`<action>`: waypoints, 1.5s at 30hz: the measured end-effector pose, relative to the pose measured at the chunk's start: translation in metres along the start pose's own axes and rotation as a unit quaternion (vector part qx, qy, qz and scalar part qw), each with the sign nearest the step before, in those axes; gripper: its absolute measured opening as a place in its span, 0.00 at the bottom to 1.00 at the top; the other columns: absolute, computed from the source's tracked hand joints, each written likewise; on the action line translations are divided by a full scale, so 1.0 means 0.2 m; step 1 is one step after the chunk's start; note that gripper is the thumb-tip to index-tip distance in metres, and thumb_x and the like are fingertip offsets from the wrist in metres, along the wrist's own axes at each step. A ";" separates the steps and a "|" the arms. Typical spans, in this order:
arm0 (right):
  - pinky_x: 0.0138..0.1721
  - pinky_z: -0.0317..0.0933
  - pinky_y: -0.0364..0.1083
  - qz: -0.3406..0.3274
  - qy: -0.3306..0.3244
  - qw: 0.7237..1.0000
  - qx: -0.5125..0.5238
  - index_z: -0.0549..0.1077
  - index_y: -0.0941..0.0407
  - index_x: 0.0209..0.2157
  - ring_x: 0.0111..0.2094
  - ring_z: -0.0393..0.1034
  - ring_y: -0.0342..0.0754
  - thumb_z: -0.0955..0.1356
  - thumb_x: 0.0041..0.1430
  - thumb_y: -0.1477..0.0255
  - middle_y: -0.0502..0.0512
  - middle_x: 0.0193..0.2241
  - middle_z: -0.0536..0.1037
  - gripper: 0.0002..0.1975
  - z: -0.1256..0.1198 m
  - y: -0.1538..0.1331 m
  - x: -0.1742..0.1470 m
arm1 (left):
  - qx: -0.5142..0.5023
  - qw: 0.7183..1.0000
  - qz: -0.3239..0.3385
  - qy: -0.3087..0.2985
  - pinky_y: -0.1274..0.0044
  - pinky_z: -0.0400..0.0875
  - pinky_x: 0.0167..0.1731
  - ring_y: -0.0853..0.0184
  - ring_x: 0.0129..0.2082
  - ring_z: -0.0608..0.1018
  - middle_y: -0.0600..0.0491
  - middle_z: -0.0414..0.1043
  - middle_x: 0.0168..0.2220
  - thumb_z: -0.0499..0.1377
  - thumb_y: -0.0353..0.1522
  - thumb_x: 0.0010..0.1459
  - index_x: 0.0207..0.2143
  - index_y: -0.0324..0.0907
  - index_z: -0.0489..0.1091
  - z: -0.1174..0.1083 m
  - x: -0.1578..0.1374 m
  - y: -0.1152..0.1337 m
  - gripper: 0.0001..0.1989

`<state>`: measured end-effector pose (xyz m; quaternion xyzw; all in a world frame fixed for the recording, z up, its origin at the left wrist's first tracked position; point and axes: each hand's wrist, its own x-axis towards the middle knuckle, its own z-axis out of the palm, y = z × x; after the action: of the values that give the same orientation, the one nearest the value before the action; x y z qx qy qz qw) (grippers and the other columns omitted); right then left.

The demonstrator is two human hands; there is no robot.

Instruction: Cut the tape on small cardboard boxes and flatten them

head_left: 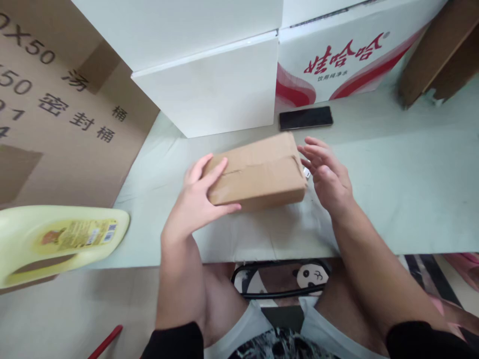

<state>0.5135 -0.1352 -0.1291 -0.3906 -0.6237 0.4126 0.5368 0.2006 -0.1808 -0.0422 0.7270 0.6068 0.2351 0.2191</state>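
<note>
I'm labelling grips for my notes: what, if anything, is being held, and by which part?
The left hand holds the cardboard box by its left end. The right hand is open near the other end; whether it touches the box is unclear.

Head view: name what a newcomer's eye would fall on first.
The small carton draws the eye first, mid-picture, the left hand on its left end, the right hand by its right. Then come the red-lettered box at upper right and the yellow bottle at left.
</note>
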 end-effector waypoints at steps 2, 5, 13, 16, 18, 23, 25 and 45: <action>0.64 0.64 0.59 0.003 0.010 1.000 0.027 0.72 0.40 0.58 0.67 0.64 0.57 0.63 0.66 0.49 0.51 0.69 0.63 0.22 0.00 0.02 0.00 | -0.110 0.990 -0.043 0.078 0.52 0.56 0.70 0.41 0.71 0.60 0.45 0.60 0.70 0.77 0.52 0.37 0.64 0.50 0.69 0.01 0.02 -0.09 0.51; 0.63 0.65 0.60 0.020 0.023 0.999 0.021 0.71 0.40 0.58 0.66 0.66 0.58 0.65 0.65 0.49 0.53 0.67 0.65 0.23 0.01 0.03 0.01 | -0.397 0.891 -0.110 0.193 0.55 0.68 0.65 0.43 0.66 0.70 0.44 0.75 0.59 0.71 0.57 0.45 0.57 0.45 0.74 0.10 0.05 -0.19 0.42; 0.65 0.62 0.60 -0.024 -0.075 0.997 0.000 0.66 0.39 0.63 0.70 0.59 0.58 0.66 0.67 0.53 0.53 0.71 0.60 0.25 0.05 -0.08 0.01 | -0.698 0.671 -0.250 -0.006 0.58 0.77 0.56 0.48 0.57 0.80 0.46 0.81 0.52 0.61 0.55 0.60 0.56 0.44 0.73 0.36 0.07 -0.12 0.31; 0.69 0.56 0.62 -0.065 -0.103 0.992 -0.022 0.69 0.41 0.62 0.72 0.55 0.59 0.66 0.67 0.53 0.53 0.71 0.60 0.24 0.04 -0.16 0.01 | -0.692 0.650 -0.293 -0.111 0.62 0.79 0.51 0.51 0.52 0.82 0.43 0.80 0.53 0.58 0.54 0.63 0.59 0.41 0.71 0.44 0.06 -0.09 0.33; 0.72 0.51 0.63 -0.072 -0.100 0.992 -0.035 0.71 0.42 0.61 0.73 0.53 0.60 0.66 0.67 0.52 0.53 0.71 0.61 0.24 0.02 -0.21 0.02 | -0.659 0.656 -0.326 -0.169 0.66 0.80 0.44 0.54 0.46 0.84 0.42 0.81 0.50 0.58 0.54 0.63 0.58 0.40 0.72 0.48 0.05 -0.09 0.32; 0.71 0.51 0.64 -0.025 -0.131 0.990 -0.052 0.78 0.47 0.53 0.72 0.56 0.62 0.66 0.66 0.51 0.55 0.69 0.65 0.22 -0.01 -0.25 0.03 | -0.452 0.792 -0.350 -0.213 0.72 0.76 0.29 0.59 0.31 0.83 0.44 0.83 0.35 0.64 0.51 0.58 0.44 0.39 0.79 0.49 0.05 -0.11 0.25; 0.70 0.54 0.64 -0.010 -0.156 0.986 -0.058 0.81 0.48 0.49 0.70 0.59 0.62 0.68 0.65 0.54 0.55 0.69 0.66 0.19 -0.01 -0.25 0.02 | -0.335 0.861 -0.329 -0.193 0.71 0.75 0.28 0.59 0.27 0.81 0.45 0.81 0.30 0.66 0.49 0.56 0.37 0.38 0.79 0.44 0.05 -0.12 0.21; 0.49 0.67 0.61 0.167 -0.001 0.866 -0.472 0.80 0.54 0.50 0.48 0.71 0.63 0.67 0.59 0.63 0.67 0.48 0.73 0.20 -0.03 0.08 0.03 | -0.062 0.960 0.261 0.077 0.56 0.64 0.66 0.55 0.64 0.69 0.47 0.75 0.59 0.55 0.36 0.66 0.53 0.45 0.77 0.36 0.02 0.14 0.17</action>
<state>0.5196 -0.1242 -0.1409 -0.6950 -0.6702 0.1530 0.2108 0.2666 -0.1834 -0.0819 0.8244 0.3955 0.3769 0.1476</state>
